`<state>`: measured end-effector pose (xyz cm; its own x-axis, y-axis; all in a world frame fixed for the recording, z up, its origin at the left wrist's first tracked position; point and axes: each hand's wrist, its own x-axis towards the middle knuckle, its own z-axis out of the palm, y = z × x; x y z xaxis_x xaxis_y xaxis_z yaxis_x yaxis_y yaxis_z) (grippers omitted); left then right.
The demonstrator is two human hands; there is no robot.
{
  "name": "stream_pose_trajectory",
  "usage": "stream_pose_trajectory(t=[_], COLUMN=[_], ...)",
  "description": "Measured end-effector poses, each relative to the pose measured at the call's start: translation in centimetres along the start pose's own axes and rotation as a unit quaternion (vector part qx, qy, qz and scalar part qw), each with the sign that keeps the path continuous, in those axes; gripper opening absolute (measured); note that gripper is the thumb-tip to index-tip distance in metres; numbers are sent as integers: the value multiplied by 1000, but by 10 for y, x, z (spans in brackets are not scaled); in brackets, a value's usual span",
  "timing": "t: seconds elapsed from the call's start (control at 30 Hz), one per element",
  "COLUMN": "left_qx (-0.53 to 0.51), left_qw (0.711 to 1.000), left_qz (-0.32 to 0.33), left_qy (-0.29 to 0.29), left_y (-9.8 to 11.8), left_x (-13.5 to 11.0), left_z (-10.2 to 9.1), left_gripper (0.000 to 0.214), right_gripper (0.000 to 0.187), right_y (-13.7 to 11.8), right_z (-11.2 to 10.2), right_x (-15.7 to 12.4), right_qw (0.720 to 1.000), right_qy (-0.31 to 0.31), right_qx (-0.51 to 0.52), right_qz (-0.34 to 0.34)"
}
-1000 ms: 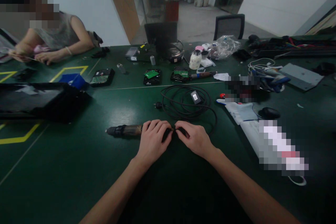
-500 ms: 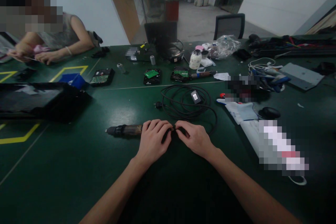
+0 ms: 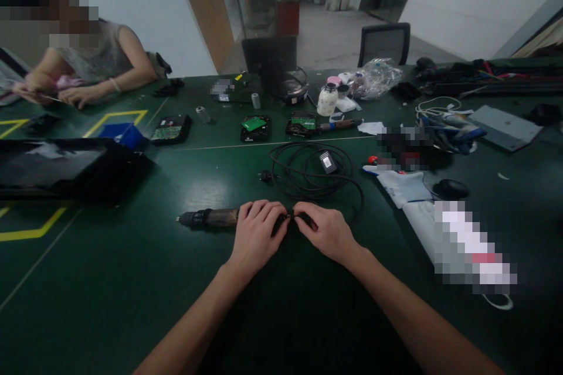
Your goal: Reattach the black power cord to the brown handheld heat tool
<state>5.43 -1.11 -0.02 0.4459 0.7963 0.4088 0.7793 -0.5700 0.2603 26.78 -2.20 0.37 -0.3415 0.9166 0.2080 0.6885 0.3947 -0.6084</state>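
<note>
An electric screwdriver (image 3: pixel 216 218), dark with a worn brown body, lies on the green table with its tip to the left. My left hand (image 3: pixel 260 227) is closed over its rear end. My right hand (image 3: pixel 324 229) pinches the end of a black power cord (image 3: pixel 362 202) right at the screwdriver's tail. The fingertips of both hands nearly meet there, and whether the connector is seated cannot be made out. Behind my hands the cord lies in loose coils, with a black adapter (image 3: pixel 328 162) bearing a white label and a plug (image 3: pixel 265 176).
Open hard drives with green boards (image 3: pixel 254 124) stand along the back, beside a second screwdriver (image 3: pixel 338 125) and a white bottle (image 3: pixel 328 99). A dark tray (image 3: pixel 65 170) is at left, a white glove (image 3: pixel 402 186) and black mouse (image 3: pixel 451 188) at right. A co-worker (image 3: pixel 105 58) sits at far left.
My hands stay almost in place, with only a slight shift of the left thumb and fingers at the joint. The co-worker's head and hands have moved slightly.
</note>
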Motion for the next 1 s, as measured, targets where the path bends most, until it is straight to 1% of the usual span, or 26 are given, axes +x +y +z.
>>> stream_pose_trajectory(t=[0.2, 0.37, 0.83, 1.0], left_qx=[-5, -5, -7, 0], left_qw=[1000, 1000, 1000, 1000], left_qz=[8, 0, 7, 1], left_qy=[1, 0, -4, 4], left_y=[0, 0, 0, -1], left_x=[0, 0, 0, 0], left_z=[0, 0, -2, 1], left_gripper=[19, 14, 17, 14], right_gripper=[14, 14, 15, 15], right_y=[1, 1, -1, -1], right_z=[1, -1, -1, 1], right_x=[0, 0, 0, 0], right_qw=[1000, 1000, 1000, 1000], right_qy=[-1, -6, 4, 9], right_qx=[2, 6, 5, 0], right_qz=[2, 0, 2, -1])
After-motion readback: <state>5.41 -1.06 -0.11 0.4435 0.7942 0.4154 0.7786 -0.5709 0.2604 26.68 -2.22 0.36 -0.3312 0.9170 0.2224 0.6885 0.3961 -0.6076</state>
